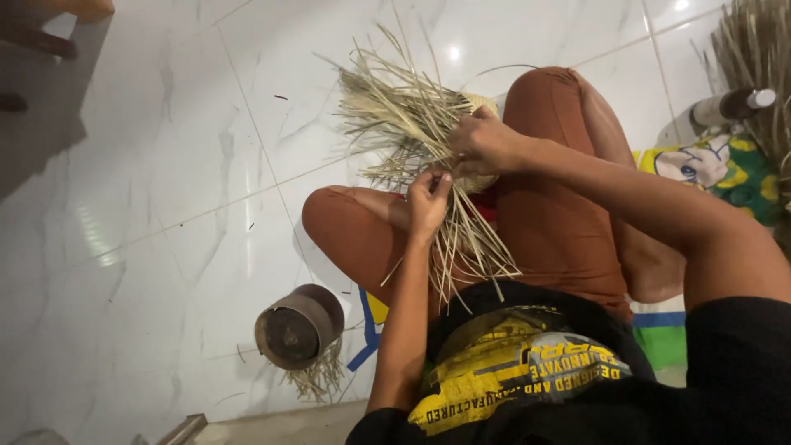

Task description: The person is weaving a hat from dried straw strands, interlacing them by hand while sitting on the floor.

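The person sits cross-legged on a white marble-patterned tile floor [165, 165], knees in rust-brown trousers [560, 239]. A partly woven piece of pale straw [412, 124] sits above the lap, near frame centre. Loose strips fan out from it toward 10 to 11 o'clock, and a second group of strips hangs down toward 6 o'clock, ending over the black shirt with a yellow print [511, 371].

Left hand [428, 202]: closed. The fingertips pinch a few straw strips at the lower edge of the woven piece. The forearm runs down toward 6 o'clock.

Right hand [486, 144]: closed. It grips the woven core from the 3 o'clock side, fingers curled over the straw. Only a small rounded section of the woven core shows behind the knuckles. The right hand lies just at 1 o'clock of the left hand; the two are near each other but apart.

Surroundings:
- A dark round metal can [298, 325] lies on its side on the floor at 8 o'clock of the hands, with a small tuft of straw beneath it.
- A colourful printed mat [717, 165] lies at 3 o'clock.
- A white bottle with a dark neck [729, 105] lies at 2 o'clock, beside another bundle of dry straw [758, 58] at the frame edge.
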